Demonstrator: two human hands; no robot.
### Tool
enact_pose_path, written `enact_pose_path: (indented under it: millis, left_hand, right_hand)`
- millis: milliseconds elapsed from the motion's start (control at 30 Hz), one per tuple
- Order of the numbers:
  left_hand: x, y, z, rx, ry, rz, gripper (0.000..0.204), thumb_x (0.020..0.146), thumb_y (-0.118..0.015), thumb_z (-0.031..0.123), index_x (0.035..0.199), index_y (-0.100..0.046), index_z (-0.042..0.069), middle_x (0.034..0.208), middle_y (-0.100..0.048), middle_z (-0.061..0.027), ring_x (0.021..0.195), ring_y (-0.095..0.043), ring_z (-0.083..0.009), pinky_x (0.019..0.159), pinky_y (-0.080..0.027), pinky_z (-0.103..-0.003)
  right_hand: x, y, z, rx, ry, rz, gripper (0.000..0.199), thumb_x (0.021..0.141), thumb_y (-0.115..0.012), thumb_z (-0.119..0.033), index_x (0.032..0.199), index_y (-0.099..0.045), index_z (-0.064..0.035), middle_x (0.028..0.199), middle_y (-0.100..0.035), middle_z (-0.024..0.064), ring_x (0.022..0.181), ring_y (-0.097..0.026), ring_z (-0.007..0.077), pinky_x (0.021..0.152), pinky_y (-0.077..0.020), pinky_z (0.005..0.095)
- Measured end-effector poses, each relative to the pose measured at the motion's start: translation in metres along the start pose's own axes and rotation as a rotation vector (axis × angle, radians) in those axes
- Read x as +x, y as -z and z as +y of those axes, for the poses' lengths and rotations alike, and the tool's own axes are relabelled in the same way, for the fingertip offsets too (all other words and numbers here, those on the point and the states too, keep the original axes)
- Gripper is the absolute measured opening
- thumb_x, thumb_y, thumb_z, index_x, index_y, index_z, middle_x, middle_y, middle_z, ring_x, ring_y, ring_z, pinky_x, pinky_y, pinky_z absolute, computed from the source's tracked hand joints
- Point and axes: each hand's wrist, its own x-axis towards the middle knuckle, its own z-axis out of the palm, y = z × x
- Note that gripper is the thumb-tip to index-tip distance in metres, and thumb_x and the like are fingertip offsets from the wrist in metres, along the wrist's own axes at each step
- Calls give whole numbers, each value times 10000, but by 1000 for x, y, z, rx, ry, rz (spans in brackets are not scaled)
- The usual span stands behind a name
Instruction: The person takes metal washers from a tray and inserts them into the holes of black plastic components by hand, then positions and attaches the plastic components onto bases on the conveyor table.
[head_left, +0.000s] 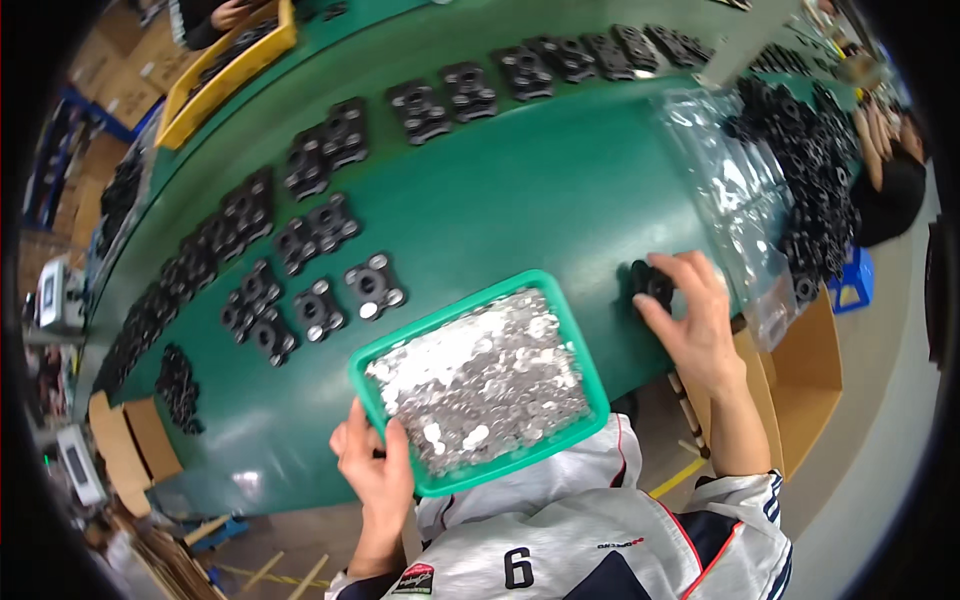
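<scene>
My right hand (700, 320) pinches a small black part (652, 285) between thumb and fingers, just above the green table right of the tray. The green plastic tray (590, 365) is heaped with small shiny silver discs (490, 375). It sits tilted at the table's near edge, partly over my lap. At its left side is my left hand (375, 470), fingers curled and thumb against the rim. Something dark shows between that thumb and forefinger, too shaded to name. Black four-cornered parts with silver discs at some corners, one of them a black part (375, 287), lie beyond the tray.
More black parts (420, 110) line the table's far side in a curved row. At right, loose black pieces (800, 170) are piled by a clear plastic bag (740, 190). A cardboard box (805, 390) stands below. Co-workers' hands (232, 14) show by a yellow crate (285, 35).
</scene>
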Motion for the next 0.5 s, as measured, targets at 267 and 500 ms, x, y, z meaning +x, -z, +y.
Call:
enact_pose_path:
  millis: [267,500]
  left_hand:
    - [2,-36,25,2,-185,124,486,826,-697,97,1287,-628,-41,609,-451,26,663,-463,-177,888,-381,-354]
    - [-1,-56,41,-40,-194,157,500,830,-691,108,1296,-616,-56,622,-474,0,682,-506,-205,913,-389,-376]
  right_hand:
    - [91,-43,-40,175,179,-9,373,806,-738,-81,1158,-635,-9,953,-608,106,831,-581,292,790,-503,370]
    - [117,-106,-75,104,321,-194,346,808,-756,-140,1113,-643,-22,1021,-619,152,950,-604,345,852,-519,422]
